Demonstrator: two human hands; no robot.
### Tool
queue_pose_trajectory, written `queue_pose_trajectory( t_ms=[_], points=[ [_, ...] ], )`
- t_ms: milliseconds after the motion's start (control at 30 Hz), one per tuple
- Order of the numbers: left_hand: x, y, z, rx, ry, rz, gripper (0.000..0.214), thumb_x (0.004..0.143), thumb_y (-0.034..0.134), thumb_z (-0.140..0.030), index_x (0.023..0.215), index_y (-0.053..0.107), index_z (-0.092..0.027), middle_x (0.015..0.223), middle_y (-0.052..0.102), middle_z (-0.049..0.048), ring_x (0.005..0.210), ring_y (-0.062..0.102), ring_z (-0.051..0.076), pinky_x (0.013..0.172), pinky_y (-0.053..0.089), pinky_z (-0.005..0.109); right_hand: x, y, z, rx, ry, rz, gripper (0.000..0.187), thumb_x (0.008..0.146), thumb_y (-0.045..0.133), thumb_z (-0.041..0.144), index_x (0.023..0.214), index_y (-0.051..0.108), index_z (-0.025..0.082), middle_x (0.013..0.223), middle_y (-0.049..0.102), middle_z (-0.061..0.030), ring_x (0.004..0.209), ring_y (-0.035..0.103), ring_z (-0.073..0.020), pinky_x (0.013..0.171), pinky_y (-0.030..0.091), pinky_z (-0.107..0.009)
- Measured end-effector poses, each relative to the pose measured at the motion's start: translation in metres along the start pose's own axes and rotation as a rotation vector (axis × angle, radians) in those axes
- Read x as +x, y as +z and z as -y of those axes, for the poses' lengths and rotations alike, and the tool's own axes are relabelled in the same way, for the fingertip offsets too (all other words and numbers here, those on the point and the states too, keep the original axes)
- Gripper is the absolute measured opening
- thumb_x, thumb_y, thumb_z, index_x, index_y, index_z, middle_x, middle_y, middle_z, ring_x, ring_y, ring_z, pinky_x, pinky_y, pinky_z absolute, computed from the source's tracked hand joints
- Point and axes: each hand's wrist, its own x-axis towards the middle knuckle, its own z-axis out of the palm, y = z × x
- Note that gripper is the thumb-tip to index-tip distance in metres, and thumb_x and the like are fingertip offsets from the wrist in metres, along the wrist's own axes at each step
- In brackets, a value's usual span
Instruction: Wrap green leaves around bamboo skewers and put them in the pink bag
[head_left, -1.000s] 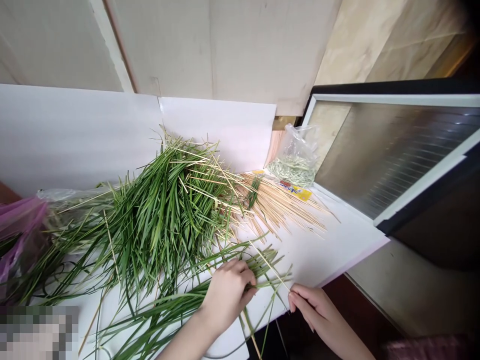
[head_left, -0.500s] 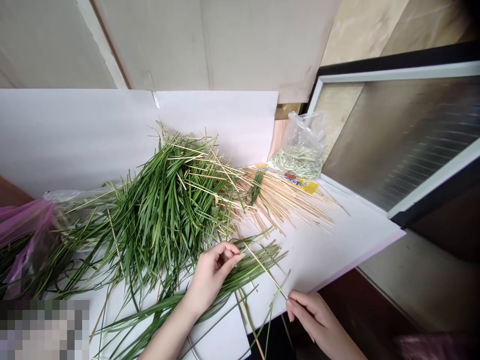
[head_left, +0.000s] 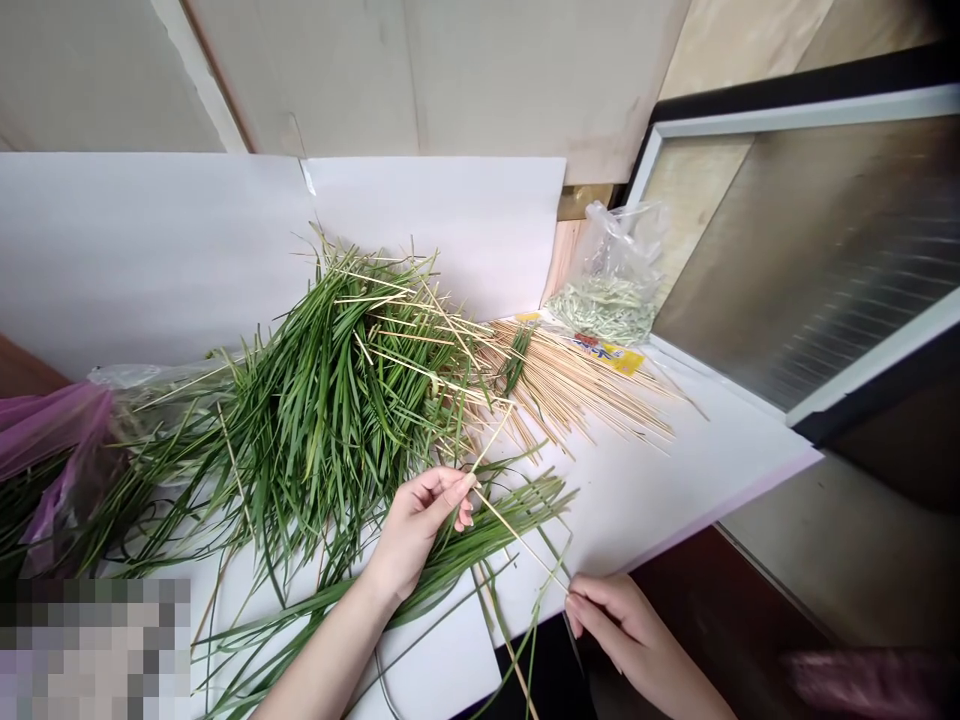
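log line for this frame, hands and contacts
left hand: at bamboo skewer | right hand: pinching its end | nearby: long green leaves, loose skewers

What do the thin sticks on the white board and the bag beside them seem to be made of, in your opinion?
The thin sticks look like bare wood or bamboo: pale straw colour, matt, with no paint visible. The crumpled bag seems to be thin clear plastic: the dried green pieces show through it, and its creases shine.

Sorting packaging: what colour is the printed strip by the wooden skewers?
The printed strip is yellow with red print; head view.
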Motion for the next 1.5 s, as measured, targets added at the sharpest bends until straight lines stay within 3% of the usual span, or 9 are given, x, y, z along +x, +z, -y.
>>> queue_pose_trajectory(
  t_ms=[333, 733, 1500],
  points=[
    [-0.0004, -0.0015, 0.0028, -0.172, -0.138, 0.013, 0.032, 0.075, 0.084, -0.039, 0.09, 0.077, -0.011, 0.063, 0.061, 0.0, 0.056, 0.053, 0.007, 0.055, 0.043, 0.018, 0.0014, 0.0001, 0.0027, 0.045, -0.001, -0.028, 0.048, 0.107, 0.042, 0.046, 0.067, 0.048, 0.021, 0.061, 0.046, 0.0021, 0.057, 0.045, -0.0175, 0.058, 0.031, -0.028],
    [-0.001, -0.0021, 0.0048, -0.165, -0.145, 0.034, 0.025, 0.08, 0.081, -0.035, 0.087, 0.076, -0.012, 0.065, 0.062, 0.0, 0.058, 0.055, 0.007, 0.056, 0.044, 0.017, 0.0009, -0.001, 0.002, 0.056, -0.003, -0.027, 0.043, 0.107, 0.043, 0.036, 0.067, 0.047, 0.021, 0.062, 0.046, 0.003, 0.058, 0.044, -0.0168, 0.058, 0.03, -0.028],
    [0.0001, -0.0022, 0.0073, -0.069, -0.069, 0.011, 0.023, 0.079, 0.082, -0.034, 0.087, 0.078, -0.013, 0.066, 0.063, 0.0004, 0.058, 0.054, 0.007, 0.057, 0.044, 0.019, 0.0001, -0.0007, -0.0023, 0.086, -0.016, -0.039, 0.043, 0.107, 0.042, 0.037, 0.068, 0.047, 0.02, 0.063, 0.045, 0.0027, 0.058, 0.042, -0.0169, 0.058, 0.029, -0.028]
  ],
)
